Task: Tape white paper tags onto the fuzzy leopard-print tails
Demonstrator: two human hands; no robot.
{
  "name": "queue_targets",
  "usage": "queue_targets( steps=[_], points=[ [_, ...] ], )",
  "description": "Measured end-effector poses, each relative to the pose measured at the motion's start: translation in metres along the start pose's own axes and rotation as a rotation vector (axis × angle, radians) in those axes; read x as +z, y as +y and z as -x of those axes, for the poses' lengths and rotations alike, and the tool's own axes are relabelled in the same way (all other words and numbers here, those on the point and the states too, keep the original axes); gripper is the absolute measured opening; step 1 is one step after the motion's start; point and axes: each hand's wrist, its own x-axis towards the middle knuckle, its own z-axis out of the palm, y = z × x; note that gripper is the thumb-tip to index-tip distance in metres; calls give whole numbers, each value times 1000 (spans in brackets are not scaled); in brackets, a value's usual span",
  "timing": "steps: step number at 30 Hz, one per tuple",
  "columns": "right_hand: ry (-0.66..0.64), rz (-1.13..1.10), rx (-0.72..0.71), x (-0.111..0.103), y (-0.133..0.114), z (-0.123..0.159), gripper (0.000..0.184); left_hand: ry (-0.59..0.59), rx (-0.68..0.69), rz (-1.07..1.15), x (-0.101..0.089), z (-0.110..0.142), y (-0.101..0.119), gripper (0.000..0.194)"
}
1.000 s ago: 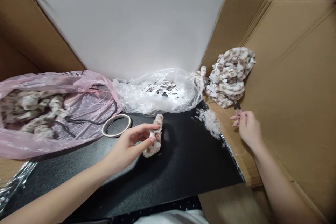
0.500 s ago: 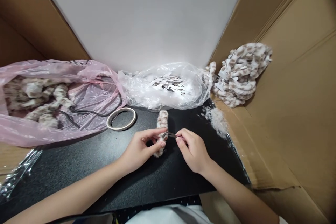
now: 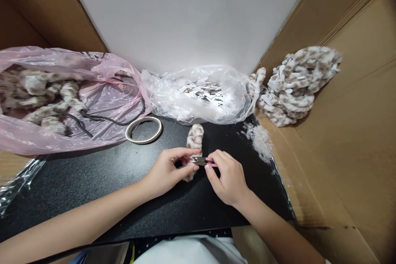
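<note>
A fluffy white-and-brown plush piece (image 3: 195,137) lies lengthwise on the black tabletop. My left hand (image 3: 167,172) is closed on its lower half, thumb and fingers pinching a small light bit at its surface. Between the fingers of my right hand (image 3: 228,176) are small thread snips (image 3: 201,161) with pink handles and dark metal blades. The blades point left and their tips reach the pinched spot on the plush; whether they are cutting is too small to tell.
A roll of tape (image 3: 143,130) lies left of the plush. Behind are a pink bag (image 3: 102,142) of plush pieces with dark cords and a clear bag (image 3: 163,109) of white scraps. Loose fluff (image 3: 260,142) and a plush pile (image 3: 297,82) sit at right, by cardboard walls (image 3: 349,132).
The snips have moved left, so their blades now lie between my left thumb and fingers, and their pink handles show more. The whole view has shifted slightly.
</note>
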Motion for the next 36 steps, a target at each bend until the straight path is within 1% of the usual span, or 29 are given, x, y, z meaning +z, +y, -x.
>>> queue_targets(
  steps=[4, 8, 11, 15, 24, 28, 33, 36],
  points=[
    [-37, 52, -7, 0, -1, 0, 14, -30, -42, 22, 1, 0, -1, 37],
    [-126, 111, -8, 1, -2, -1, 13, -49, -86, 36, 3, -2, -2, 36],
    [-162, 124, -19, 2, -2, -3, 19, -67, -107, 65, 4, -3, -1, 36],
    [-125, 117, -18, 3, 0, -4, 28, -79, -142, 112, 6, -4, 0, 36],
    [-80, -79, 35, 5, 8, 0, 34, -60, -131, 133, 7, -3, -6, 33],
    [-81, -112, 50, 7, 8, 1, 35, -60, -118, 95, 7, -3, -4, 32],
    [-76, -67, 51, 11, 3, -3, 28, -95, -105, 56, 7, -5, 0, 29],
    [-88, -60, 57, 11, 2, -4, 30, -104, -97, 52, 7, -5, 0, 29]
  ],
)
